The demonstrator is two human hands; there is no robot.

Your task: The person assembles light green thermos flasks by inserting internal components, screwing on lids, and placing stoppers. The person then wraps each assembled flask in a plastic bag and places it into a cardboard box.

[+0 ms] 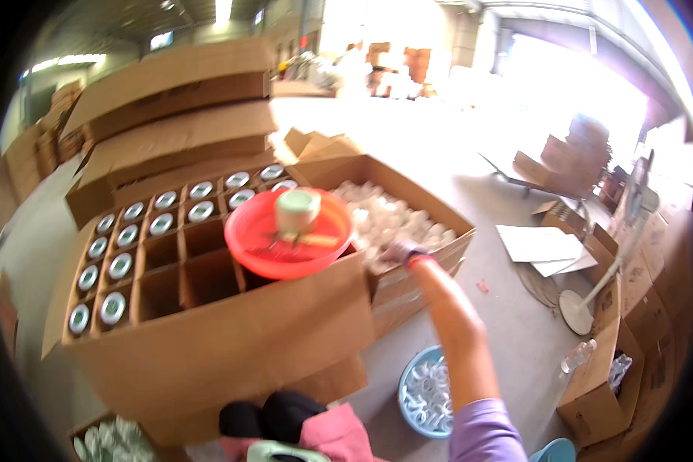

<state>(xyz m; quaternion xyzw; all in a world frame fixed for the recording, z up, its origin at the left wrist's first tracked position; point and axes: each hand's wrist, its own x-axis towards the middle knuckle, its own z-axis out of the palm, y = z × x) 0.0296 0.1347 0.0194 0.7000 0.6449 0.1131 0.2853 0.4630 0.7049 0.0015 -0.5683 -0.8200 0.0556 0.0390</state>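
My right hand (396,252), its arm in a purple sleeve, reaches over the edge of an open cardboard box (423,262). It is at the near side of the heap of whitish translucent pieces (393,215) in that box. Blur hides whether its fingers have closed on any. My left hand is out of view. Left of my right hand, a red plastic basin (250,258) rests on a divided carton (231,323). A pale green, round-topped container (298,209) and small tools stand in the basin. Several cylindrical containers with silvery rims (162,224) fill some of the carton's compartments.
Below my right arm, a blue tub (405,400) of clear plastic pieces stands on the floor. A pale green rounded object (285,452) shows at the bottom edge. Cartons (604,408), a clear bottle (577,356) and a stand with a round base (576,312) are at the right.
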